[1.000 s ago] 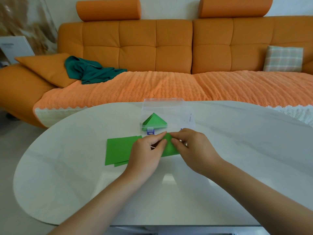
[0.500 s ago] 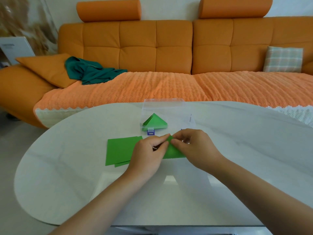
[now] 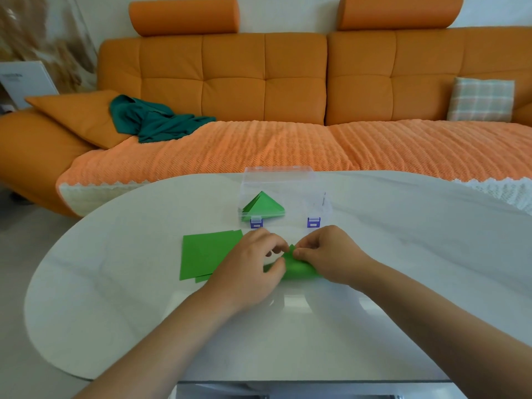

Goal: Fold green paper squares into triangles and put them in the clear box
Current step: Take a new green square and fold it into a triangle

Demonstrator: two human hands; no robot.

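left hand (image 3: 250,266), right hand (image 3: 331,251) pinch paper (image 3: 299,269) tip near clear box (image 3: 277,169)

Home living room: orange tufted sofa (image 3: 259,82) at 12 o'clock, plaid cushion (image 3: 480,99) at 2, teal cloth (image 3: 155,122) at 10, white oval desk (image 3: 403,254).

The paper (image 3: 300,269) lies mostly under the left hand (image 3: 247,272) and right hand (image 3: 331,254); its fold cannot be told. The squares (image 3: 207,254) run under the left hand; count unclear. Both forearms (image 3: 172,341) cut off at bottom edge. Marks on the box (image 3: 318,197) wall unreadable.
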